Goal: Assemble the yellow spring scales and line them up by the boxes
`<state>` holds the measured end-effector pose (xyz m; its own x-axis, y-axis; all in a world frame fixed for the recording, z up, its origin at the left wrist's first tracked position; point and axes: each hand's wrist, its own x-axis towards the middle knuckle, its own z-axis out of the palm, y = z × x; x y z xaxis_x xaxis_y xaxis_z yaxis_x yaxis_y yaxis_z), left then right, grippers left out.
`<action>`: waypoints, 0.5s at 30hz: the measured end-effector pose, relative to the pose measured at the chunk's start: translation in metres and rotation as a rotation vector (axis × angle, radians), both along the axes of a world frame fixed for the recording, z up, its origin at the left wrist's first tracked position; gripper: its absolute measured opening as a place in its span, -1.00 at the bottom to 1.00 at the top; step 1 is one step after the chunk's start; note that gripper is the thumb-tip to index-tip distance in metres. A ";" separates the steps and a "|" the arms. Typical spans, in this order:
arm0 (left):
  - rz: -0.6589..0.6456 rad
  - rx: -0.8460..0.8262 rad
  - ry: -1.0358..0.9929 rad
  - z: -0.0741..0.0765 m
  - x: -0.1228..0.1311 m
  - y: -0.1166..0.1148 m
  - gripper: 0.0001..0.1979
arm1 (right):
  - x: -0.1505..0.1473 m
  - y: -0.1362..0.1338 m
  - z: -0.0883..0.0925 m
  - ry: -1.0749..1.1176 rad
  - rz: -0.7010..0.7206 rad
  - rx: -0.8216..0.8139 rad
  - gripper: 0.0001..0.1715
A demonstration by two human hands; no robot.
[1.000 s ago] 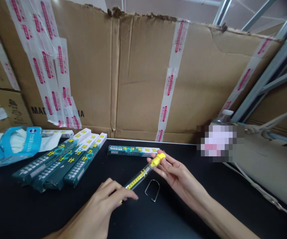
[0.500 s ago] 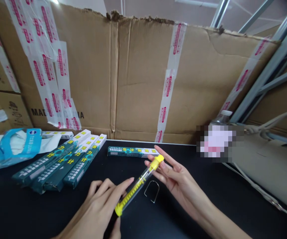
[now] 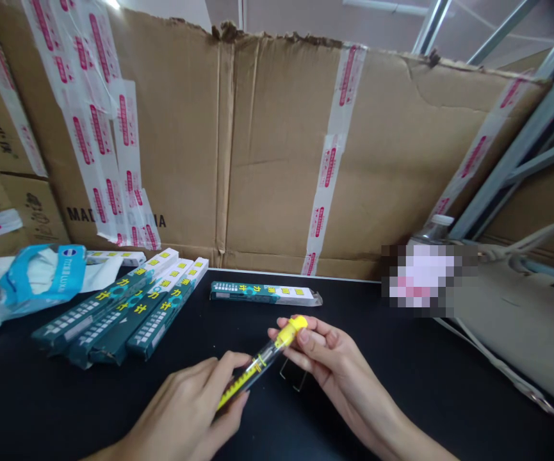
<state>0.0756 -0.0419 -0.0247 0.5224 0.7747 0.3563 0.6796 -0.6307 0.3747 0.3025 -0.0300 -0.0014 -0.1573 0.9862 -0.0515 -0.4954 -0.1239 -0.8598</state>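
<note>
A clear tubular spring scale (image 3: 268,353) with a yellow cap and a yellow graduated scale inside slants up to the right above the black table. My left hand (image 3: 185,403) is closed around its lower part, hiding that end. At the upper end, my right hand (image 3: 348,368) pinches the yellow cap between thumb and fingers. Beneath the right hand's fingers a thin bent metal wire (image 3: 298,388) lies on the table, partly covered by them.
Several long green-and-white boxes (image 3: 108,307) lie to the left, beside a blue-and-white plastic package (image 3: 68,272). A single similar box (image 3: 252,294) rests farther back. A tall cardboard wall (image 3: 277,166) stands behind. On the right are a bottle (image 3: 439,226) and a beige bag (image 3: 507,333).
Both hands and the spring scale have moved lower and slightly left. My left hand now covers the yellow collar at the tube's lower end, and my right fingers have closed in around the cap.
</note>
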 end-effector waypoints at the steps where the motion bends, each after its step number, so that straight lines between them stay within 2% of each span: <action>1: -0.005 0.027 0.027 0.001 0.000 0.000 -0.74 | -0.001 -0.001 0.000 0.003 0.001 -0.002 -0.70; 7: 0.008 0.165 0.041 0.008 0.002 -0.005 -0.75 | -0.002 -0.003 0.005 -0.024 0.038 0.048 -0.63; 11: 0.045 0.164 0.012 0.016 0.000 -0.008 -0.74 | 0.002 0.001 0.007 -0.177 0.039 0.149 -0.56; 15: 0.043 0.150 0.007 0.017 -0.002 -0.007 -0.75 | 0.006 0.004 0.005 -0.369 -0.040 0.303 -0.67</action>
<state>0.0741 -0.0492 -0.0073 0.4927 0.7347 0.4663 0.7096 -0.6494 0.2733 0.3088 -0.0258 0.0039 -0.1438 0.9703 0.1943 -0.1498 0.1727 -0.9735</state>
